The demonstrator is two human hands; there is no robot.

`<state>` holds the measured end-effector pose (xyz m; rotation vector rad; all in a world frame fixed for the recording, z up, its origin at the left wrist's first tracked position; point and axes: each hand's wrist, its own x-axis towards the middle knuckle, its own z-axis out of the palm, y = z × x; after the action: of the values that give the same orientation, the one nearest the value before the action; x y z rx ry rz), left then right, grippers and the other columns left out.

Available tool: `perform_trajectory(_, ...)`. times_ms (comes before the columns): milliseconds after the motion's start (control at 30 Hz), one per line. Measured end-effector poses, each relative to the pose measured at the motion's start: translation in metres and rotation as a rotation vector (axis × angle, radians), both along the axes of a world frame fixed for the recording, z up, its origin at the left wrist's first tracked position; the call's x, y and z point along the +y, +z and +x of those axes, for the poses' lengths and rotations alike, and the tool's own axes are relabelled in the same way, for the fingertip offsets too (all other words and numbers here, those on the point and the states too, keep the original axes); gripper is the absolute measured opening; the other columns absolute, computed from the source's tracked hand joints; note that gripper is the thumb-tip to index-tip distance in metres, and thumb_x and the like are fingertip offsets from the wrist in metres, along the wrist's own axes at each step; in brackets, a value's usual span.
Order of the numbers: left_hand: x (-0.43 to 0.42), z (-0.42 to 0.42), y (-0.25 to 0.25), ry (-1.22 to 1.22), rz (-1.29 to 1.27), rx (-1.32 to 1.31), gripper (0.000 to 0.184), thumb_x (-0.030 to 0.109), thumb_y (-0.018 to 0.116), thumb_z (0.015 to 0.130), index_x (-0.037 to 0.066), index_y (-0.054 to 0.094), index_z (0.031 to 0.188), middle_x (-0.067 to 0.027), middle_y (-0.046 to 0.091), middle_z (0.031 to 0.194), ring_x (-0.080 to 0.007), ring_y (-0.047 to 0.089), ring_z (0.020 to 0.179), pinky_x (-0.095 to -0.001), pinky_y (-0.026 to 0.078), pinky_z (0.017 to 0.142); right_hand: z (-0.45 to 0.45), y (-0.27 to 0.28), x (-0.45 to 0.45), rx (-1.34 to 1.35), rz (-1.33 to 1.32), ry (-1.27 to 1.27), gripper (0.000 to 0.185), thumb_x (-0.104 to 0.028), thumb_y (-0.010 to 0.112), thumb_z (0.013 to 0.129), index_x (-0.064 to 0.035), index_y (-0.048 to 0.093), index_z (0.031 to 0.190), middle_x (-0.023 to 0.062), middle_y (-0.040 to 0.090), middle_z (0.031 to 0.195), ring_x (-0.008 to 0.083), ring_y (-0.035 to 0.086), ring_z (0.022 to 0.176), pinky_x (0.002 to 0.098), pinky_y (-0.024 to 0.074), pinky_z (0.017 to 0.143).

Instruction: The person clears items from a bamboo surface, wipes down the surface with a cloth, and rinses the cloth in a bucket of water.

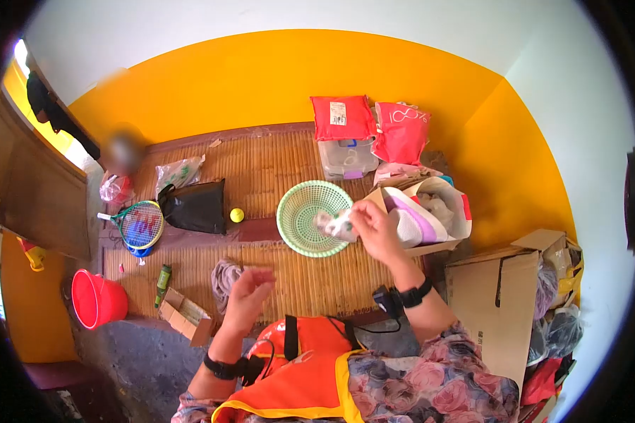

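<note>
My right hand (374, 229) is closed on a small crumpled plastic bag (341, 226), whitish with green marks, over the right side of a light green plastic basket (293, 224). What the bag contains is too small to tell. My left hand (251, 292) is raised over the mat, beside a coil of pale rope (224, 280), with its fingers partly bent and nothing visible in them. Just right of my right hand, an open cardboard box (434, 248) holds white and purple fabric items.
On the bamboo mat (261, 166) lie a tennis ball (237, 215), a black bag (199, 206), a racket (142, 224) and a small carton (184, 317). A red bucket (100, 299) stands left. Red packages (343, 118) sit on a clear bin (347, 159). Large cardboard (488, 303) is right.
</note>
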<state>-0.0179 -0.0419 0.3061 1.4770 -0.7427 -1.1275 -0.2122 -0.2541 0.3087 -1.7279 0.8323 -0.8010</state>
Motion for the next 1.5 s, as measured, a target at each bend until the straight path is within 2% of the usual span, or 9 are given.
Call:
perform_trajectory(467, 0.037, -0.036, -0.104, 0.435, 0.487, 0.373, 0.014, 0.001, 0.051, 0.078, 0.001, 0.052, 0.093, -0.0073, 0.059, 0.077, -0.0141, 0.055, 0.066, -0.0245, 0.044, 0.061, 0.053, -0.223, -0.320, 0.072, -0.173, -0.662, 0.017, -0.017, 0.057, 0.076, -0.0022, 0.057, 0.084, 0.0104, 0.060, 0.074, 0.0196, 0.058, 0.067, 0.0316, 0.0459, 0.063)
perform_trajectory(733, 0.033, -0.024, -0.132, 0.437, 0.543, 0.466, 0.015, 0.002, 0.052, 0.079, 0.001, 0.051, 0.094, -0.0076, 0.059, 0.080, -0.0136, 0.056, 0.070, -0.0236, 0.045, 0.063, 0.004, -0.288, -0.167, 0.689, 0.126, -0.351, 0.024, -0.020, 0.060, 0.070, -0.0019, 0.058, 0.086, 0.0145, 0.061, 0.073, 0.0299, 0.059, 0.077, 0.0389, 0.0450, 0.070)
perform_trajectory(767, 0.031, -0.022, -0.134, 0.418, 0.552, 0.471, 0.015, 0.002, 0.052, 0.080, 0.001, 0.051, 0.095, -0.0076, 0.059, 0.080, -0.0137, 0.056, 0.071, -0.0240, 0.045, 0.065, -0.037, -0.405, -0.152, 0.815, 0.168, -0.374, 0.025, -0.023, 0.062, 0.068, -0.0015, 0.060, 0.082, 0.0154, 0.062, 0.078, 0.0316, 0.059, 0.079, 0.0390, 0.0449, 0.071)
perform_trajectory(867, 0.038, -0.021, -0.142, 0.406, 0.575, 0.474, 0.016, 0.003, 0.051, 0.081, 0.000, 0.051, 0.096, -0.0074, 0.059, 0.082, -0.0137, 0.056, 0.073, -0.0245, 0.046, 0.068, -0.044, -0.364, -0.074, 0.450, 1.090, -0.476, 0.031, -0.021, 0.064, 0.074, -0.0025, 0.051, 0.095, 0.0026, 0.042, 0.056, 0.0169, 0.048, 0.054, 0.0310, 0.0395, 0.044)
perform_trajectory(933, 0.048, -0.017, -0.146, 0.472, 0.569, 0.447, 0.016, 0.004, 0.051, 0.082, 0.000, 0.051, 0.098, -0.0073, 0.058, 0.082, -0.0136, 0.056, 0.075, -0.0246, 0.046, 0.069, -0.073, -0.411, -0.049, 0.461, 0.080, 0.284, 0.026, -0.016, 0.062, 0.076, -0.0020, 0.049, 0.093, 0.0056, 0.046, 0.060, 0.0194, 0.052, 0.057, 0.0288, 0.0410, 0.042)
perform_trajectory(1000, 0.058, -0.014, -0.145, 0.416, 0.600, 0.456, 0.018, 0.004, 0.051, 0.082, 0.000, 0.051, 0.099, -0.0068, 0.058, 0.084, -0.0131, 0.056, 0.077, -0.0244, 0.046, 0.070, -0.025, -0.407, -0.048, 0.007, 1.489, -0.672, 0.027, -0.012, 0.060, 0.078, -0.0028, 0.048, 0.101, 0.0106, 0.051, 0.069, 0.0237, 0.056, 0.062, 0.0276, 0.0454, 0.044)
perform_trajectory(1067, 0.066, -0.010, -0.141, 0.451, 0.612, 0.452, 0.017, 0.004, 0.051, 0.082, 0.001, 0.051, 0.098, -0.0059, 0.058, 0.084, -0.0128, 0.055, 0.076, -0.0246, 0.046, 0.070, -0.011, -0.395, -0.051, 0.146, 1.512, -0.710, 0.029, -0.011, 0.059, 0.078, -0.0032, 0.046, 0.103, 0.0141, 0.053, 0.079, 0.0265, 0.057, 0.068, 0.0275, 0.0486, 0.047)
perform_trajectory(1333, 0.090, -0.009, -0.125, 0.525, 0.448, 0.564, 0.016, 0.008, 0.054, 0.080, 0.004, 0.052, 0.096, -0.0031, 0.057, 0.080, -0.0100, 0.053, 0.072, -0.0209, 0.043, 0.062, -0.006, -0.312, -0.079, 0.019, 1.016, -0.207, 0.038, -0.015, 0.052, 0.076, -0.0082, 0.042, 0.112, 0.0109, 0.051, 0.100, 0.0256, 0.055, 0.087, 0.0396, 0.0494, 0.067)
perform_trajectory(1500, 0.134, -0.013, -0.109, 0.694, 0.343, 0.523, 0.018, 0.011, 0.054, 0.080, 0.006, 0.051, 0.097, -0.0013, 0.056, 0.082, -0.0101, 0.053, 0.072, -0.0228, 0.043, 0.062, 0.026, -0.199, -0.034, 0.322, -0.032, 0.082, 0.025, -0.005, 0.048, 0.074, 0.0060, 0.052, 0.096, 0.0229, 0.056, 0.096, 0.0347, 0.054, 0.085, 0.0402, 0.0421, 0.076)
